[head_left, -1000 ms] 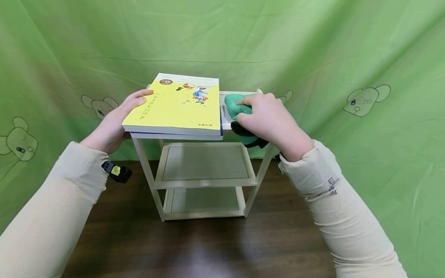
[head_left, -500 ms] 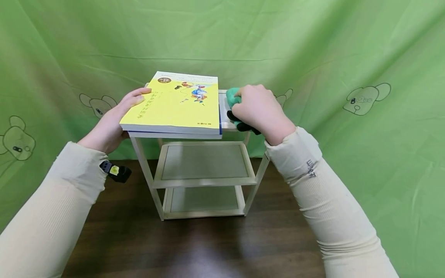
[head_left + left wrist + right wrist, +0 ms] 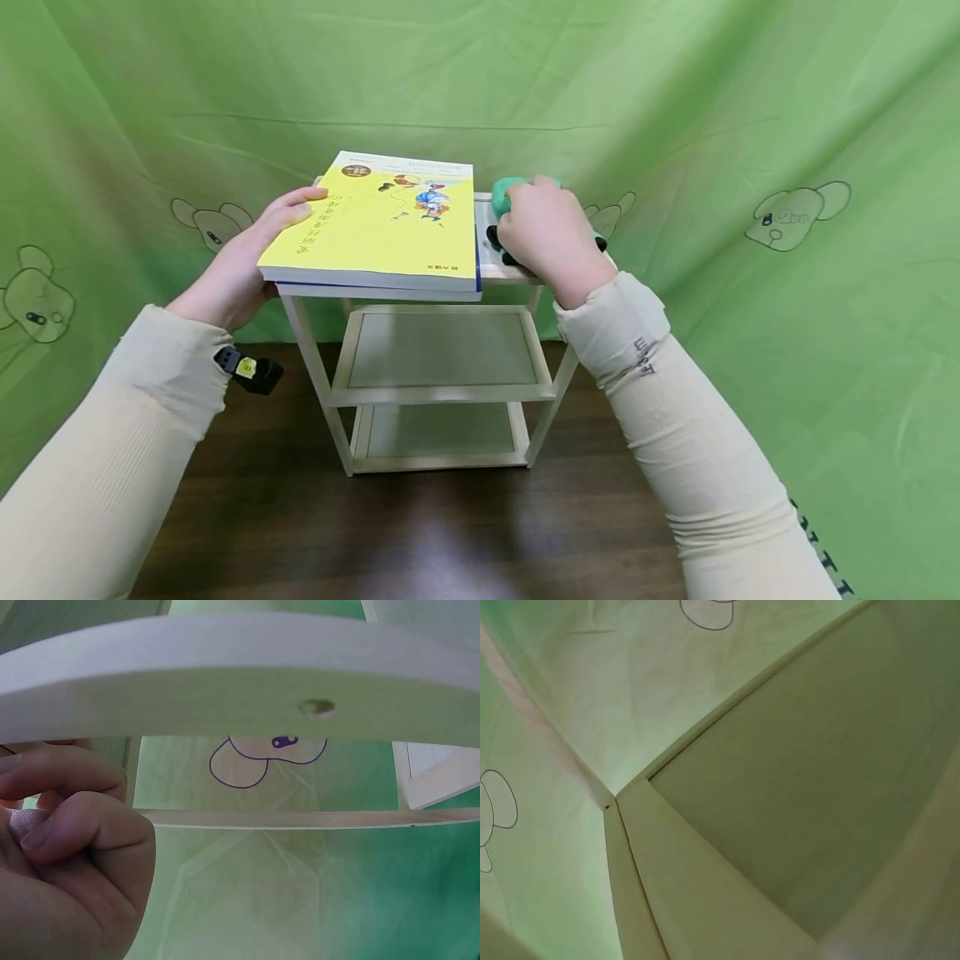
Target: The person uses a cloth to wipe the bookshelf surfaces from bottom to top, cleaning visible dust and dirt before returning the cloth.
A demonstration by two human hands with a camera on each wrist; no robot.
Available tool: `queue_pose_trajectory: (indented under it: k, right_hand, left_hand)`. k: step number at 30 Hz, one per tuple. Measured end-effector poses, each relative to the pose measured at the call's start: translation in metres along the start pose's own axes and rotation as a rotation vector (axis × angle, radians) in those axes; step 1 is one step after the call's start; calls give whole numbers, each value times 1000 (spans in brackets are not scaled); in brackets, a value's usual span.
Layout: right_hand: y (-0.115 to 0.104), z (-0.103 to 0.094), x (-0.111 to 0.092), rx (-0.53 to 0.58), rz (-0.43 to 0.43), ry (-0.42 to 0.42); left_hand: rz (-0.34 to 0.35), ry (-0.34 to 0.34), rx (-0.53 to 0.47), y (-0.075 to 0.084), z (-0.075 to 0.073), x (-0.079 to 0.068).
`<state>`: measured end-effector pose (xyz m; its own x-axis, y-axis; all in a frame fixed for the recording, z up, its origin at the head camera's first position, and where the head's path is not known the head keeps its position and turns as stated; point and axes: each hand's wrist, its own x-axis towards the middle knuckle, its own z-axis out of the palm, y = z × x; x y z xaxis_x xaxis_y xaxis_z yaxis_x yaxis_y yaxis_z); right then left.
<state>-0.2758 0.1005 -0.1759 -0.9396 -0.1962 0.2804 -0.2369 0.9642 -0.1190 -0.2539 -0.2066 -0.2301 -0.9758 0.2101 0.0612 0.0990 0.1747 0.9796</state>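
Observation:
My left hand (image 3: 243,262) grips the left edge of a thick yellow book (image 3: 367,233) with a cartoon cover. Beneath it lies a second book (image 3: 375,292) with a blue edge, jutting over the front of a white rack's top shelf (image 3: 498,272). Curled fingers (image 3: 82,825) of this hand show below the shelf rim in the left wrist view. To the right of the books, my right hand (image 3: 551,233) holds a bunched green cloth (image 3: 507,196) with black trim down on the top shelf. The palm covers much of the cloth.
The rack has a middle shelf (image 3: 442,348) and a bottom shelf (image 3: 442,432) below. A green curtain (image 3: 480,75) with animal drawings hangs close behind and at both sides. Dark wooden floor (image 3: 420,533) lies in front. A black wrist device (image 3: 255,373) sits at the left cuff.
My right hand has moved left and a little farther back across the top shelf with the green cloth. My left hand and the books have stayed almost in place.

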Motion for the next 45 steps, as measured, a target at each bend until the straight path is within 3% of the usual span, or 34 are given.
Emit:
queue_pose_trajectory:
  k: [9, 19, 38, 45]
  right_hand:
    - [-3, 2, 5, -57, 13, -12]
    - [-2, 2, 8, -27, -62, 22]
    - [-3, 5, 25, -24, -86, -47]
    - [-3, 4, 27, -19, -59, -70]
  left_hand:
    - [8, 1, -8, 0, 1, 0]
    - [31, -13, -81, -1, -1, -2]
    - [15, -21, -92, -3, 0, 3]
    - [17, -14, -80, -2, 0, 1]
